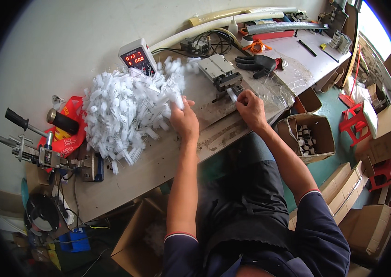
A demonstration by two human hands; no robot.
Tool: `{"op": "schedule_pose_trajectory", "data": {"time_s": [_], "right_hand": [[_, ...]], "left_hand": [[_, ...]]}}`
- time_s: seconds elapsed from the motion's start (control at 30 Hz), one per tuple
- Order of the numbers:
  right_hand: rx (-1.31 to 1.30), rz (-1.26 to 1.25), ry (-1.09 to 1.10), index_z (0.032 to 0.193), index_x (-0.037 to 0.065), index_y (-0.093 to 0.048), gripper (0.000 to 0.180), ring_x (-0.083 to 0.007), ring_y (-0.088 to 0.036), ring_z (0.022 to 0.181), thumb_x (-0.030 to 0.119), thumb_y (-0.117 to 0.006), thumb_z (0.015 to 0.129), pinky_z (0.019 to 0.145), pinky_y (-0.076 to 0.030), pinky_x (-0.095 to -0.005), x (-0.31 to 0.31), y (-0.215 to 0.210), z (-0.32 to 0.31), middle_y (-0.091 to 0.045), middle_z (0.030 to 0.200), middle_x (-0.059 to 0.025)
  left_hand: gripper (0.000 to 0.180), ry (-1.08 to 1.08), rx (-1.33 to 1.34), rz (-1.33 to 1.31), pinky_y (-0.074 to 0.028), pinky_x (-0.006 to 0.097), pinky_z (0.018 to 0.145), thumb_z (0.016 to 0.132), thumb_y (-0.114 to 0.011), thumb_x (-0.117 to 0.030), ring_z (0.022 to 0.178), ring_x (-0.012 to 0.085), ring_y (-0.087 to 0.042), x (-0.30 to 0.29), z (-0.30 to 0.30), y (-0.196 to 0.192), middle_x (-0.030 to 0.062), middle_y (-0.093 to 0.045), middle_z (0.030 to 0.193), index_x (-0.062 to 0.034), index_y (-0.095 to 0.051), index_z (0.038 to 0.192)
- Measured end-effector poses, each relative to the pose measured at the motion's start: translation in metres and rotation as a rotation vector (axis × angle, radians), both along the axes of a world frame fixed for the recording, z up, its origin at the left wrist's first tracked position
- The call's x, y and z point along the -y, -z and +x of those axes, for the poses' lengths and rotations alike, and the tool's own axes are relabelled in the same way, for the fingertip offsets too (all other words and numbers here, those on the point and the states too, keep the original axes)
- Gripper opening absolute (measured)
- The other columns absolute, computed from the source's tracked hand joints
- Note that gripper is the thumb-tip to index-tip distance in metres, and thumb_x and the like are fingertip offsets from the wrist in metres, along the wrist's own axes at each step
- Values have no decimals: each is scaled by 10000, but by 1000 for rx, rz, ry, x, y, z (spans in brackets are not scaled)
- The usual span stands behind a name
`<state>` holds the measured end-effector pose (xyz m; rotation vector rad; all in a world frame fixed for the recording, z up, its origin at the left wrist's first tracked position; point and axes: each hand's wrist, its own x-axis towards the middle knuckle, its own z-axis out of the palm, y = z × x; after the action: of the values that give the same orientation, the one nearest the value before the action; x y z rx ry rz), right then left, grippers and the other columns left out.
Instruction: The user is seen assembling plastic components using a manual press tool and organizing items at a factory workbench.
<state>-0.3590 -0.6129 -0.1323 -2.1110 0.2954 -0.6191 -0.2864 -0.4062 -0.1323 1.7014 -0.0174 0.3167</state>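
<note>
A big heap of small white translucent plastic pieces with bristle-like rows (124, 113) lies on the workbench (177, 159). My left hand (185, 119) is closed at the heap's right edge, with a white bristled piece (177, 98) at its fingertips. My right hand (251, 109) pinches at the front of a small metal clamping machine (218, 69). Another white piece (232, 94) sticks out of the machine's dark jaws and meets my right fingertips. My fingers partly hide its end.
A counter box with red digits (137, 56) stands behind the heap. A hand-lever press (50, 157) is at the left end. A black glove (259, 64) lies beyond the machine. Cardboard boxes (313, 138) and red stools (354, 121) stand on the floor at right.
</note>
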Motion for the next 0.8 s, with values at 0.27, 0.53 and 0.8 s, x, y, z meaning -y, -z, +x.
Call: {"op": "schedule_pose_trajectory", "data": {"time_s": [0.27,0.53,0.8], "right_hand": [[26,17,66,958,7,-671,145,-219,-706,721,69,-691,829,705,-550,-349,-6,3,2,-715,784,-125],[39,97,80,948,8,-673,147,-164,-664,689,84,-708,827,682,-531,-323,-7,1,7,-703,756,-96],[75,240,79,901,14,-658,150,-89,-587,640,112,-760,849,623,-484,-284,-2,8,12,-657,707,-26]], "left_hand": [[191,20,81,-9,-471,286,579,1084,-513,-161,600,108,-569,1,-5,-6,61,-736,903,-8,-597,1161],[198,-53,171,125,-577,331,736,1085,-505,-164,891,187,-725,1,-1,5,80,-781,1047,-17,-597,1180],[165,-13,294,308,-540,492,812,979,-604,-62,932,412,-711,6,-2,10,182,-753,994,-16,-613,1137]]}}
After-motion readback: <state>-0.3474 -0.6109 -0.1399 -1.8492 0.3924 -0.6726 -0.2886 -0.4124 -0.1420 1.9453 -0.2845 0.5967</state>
